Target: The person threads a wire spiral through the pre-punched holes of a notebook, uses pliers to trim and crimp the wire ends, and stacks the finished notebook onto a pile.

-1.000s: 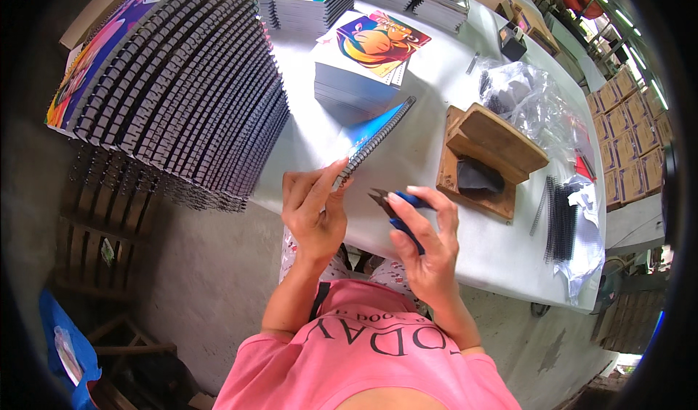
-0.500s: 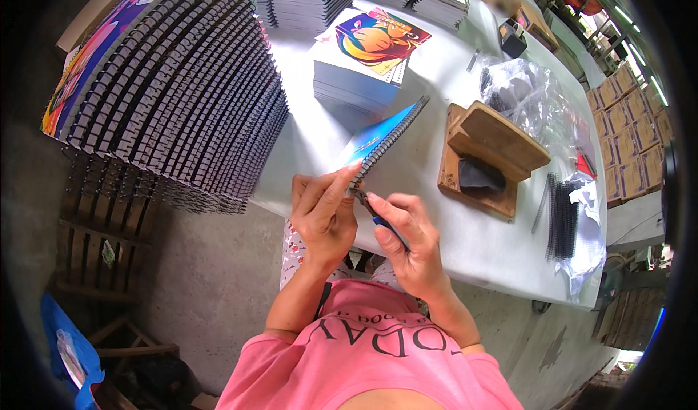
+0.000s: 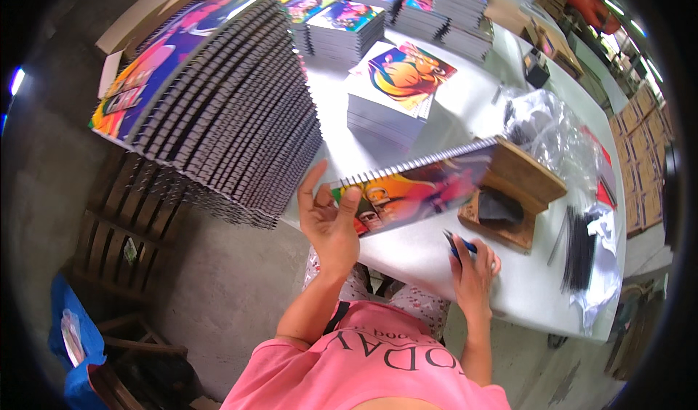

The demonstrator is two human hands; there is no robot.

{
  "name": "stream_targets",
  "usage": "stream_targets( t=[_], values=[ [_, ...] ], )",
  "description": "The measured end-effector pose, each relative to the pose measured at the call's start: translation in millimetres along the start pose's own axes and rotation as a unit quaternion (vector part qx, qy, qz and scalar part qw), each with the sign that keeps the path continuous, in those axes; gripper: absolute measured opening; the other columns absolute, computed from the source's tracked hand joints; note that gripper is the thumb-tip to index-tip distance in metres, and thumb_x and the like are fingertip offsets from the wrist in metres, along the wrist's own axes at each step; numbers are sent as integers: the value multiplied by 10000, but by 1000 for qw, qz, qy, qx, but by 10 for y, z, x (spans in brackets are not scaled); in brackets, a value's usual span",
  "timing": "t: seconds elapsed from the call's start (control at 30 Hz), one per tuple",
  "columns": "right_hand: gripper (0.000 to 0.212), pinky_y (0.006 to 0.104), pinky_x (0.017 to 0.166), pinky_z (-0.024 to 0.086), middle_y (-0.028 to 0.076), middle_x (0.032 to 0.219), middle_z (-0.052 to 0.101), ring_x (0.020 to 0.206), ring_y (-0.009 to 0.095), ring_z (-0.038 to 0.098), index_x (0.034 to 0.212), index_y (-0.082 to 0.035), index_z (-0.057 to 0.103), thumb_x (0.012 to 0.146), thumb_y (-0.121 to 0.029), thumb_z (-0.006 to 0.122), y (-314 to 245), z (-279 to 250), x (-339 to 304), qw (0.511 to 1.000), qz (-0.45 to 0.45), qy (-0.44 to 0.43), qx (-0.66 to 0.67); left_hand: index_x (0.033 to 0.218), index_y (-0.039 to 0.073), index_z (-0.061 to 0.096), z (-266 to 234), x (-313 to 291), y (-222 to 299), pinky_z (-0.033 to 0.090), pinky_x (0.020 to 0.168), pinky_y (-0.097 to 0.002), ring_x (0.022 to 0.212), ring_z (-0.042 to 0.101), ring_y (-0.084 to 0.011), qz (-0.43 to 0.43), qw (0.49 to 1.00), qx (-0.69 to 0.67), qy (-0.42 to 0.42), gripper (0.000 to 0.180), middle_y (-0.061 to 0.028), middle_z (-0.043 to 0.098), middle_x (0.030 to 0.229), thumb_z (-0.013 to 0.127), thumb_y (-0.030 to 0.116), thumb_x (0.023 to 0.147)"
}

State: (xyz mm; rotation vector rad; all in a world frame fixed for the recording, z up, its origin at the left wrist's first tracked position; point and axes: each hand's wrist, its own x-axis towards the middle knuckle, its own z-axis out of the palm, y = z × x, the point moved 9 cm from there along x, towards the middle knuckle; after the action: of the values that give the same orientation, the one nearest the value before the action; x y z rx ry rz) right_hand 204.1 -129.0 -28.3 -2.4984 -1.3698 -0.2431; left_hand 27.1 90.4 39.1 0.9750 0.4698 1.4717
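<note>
My left hand (image 3: pixel 331 228) grips a spiral-bound notebook (image 3: pixel 429 188) by its left end, thumb on the colourful cover. The notebook is held tilted above the table, its coil along the upper edge. My right hand (image 3: pixel 474 268) is closed round blue-handled pliers (image 3: pixel 459 246), whose dark jaws point up and left near the table's front edge. Just beyond them stands a wooden block stand (image 3: pixel 512 214) with a dark piece in it, partly covered by the notebook's far end. To the left rises a tall stack of spiral-bound notebooks (image 3: pixel 233 105).
Behind the notebook is a pile of loose printed sheets (image 3: pixel 385 119) with an illustrated top. More notebook stacks (image 3: pixel 345 28) fill the far side. On the right lie a clear plastic bag (image 3: pixel 545 123) and a bundle of black coils (image 3: pixel 578 250). A slatted wooden pallet (image 3: pixel 123 228) sits lower left.
The notebook has been turned so its cover faces me and its coil runs along the top. My right hand has drawn the pliers away from the coil, to the right and down.
</note>
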Motion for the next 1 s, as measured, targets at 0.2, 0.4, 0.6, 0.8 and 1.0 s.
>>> stream_targets(
  t=[0.2, 0.4, 0.6, 0.8, 1.0],
  values=[
    [902, 546, 1058, 140, 123, 1427, 284, 1352, 266, 230, 1438, -139, 225, 763, -622, 578, 172, -262, 160, 938, 53, 133, 316, 1179, -4, 439, 261, -123, 307, 417, 822, -215, 915, 535, -104, -7, 993, -104, -54, 372, -63, 565, 961, 597, -33, 843],
    [884, 324, 733, 552, 100, 1183, 500, 930, 193, 606, 1433, -121, 137, 756, -22, 697, -200, -629, 774, 535, 67, 140, 831, 1162, 8, 424, 494, -172, 927, 458, 828, -293, 922, 559, -175, 87, 978, -85, -169, 371, -134, 546, 1043, 611, 5, 843],
    [598, 312, 935, 454, 86, 1241, 510, 1083, 182, 542, 1357, -57, 352, 820, -59, 617, -834, -892, 1416, 477, 11, 32, 878, 1257, -17, 361, 207, 8, 2375, 399, 905, -371, 1050, 531, -248, 452, 867, 137, -162, 707, -173, 532, 1126, 701, 380, 780],
    [469, 286, 872, 450, 54, 1175, 589, 1004, 168, 580, 1341, -44, 382, 905, -173, 497, -1494, -1783, 2837, 408, -141, -110, 895, 1320, 39, 395, -672, 1029, 2762, 275, 1035, -441, 1241, 394, -273, 393, 852, 312, 146, 707, -163, 441, 1289, 606, 495, 823],
    [369, 186, 729, 426, 48, 860, 560, 819, 85, 528, 1246, -79, 509, 910, -231, 507, -2249, -3072, 3291, 632, -433, 18, 642, 1341, 31, 372, -704, 1302, 2518, 314, 1032, -406, 1229, 409, -291, 345, 845, 396, 99, 707, -200, 412, 1289, 595, 472, 837]
  ],
)
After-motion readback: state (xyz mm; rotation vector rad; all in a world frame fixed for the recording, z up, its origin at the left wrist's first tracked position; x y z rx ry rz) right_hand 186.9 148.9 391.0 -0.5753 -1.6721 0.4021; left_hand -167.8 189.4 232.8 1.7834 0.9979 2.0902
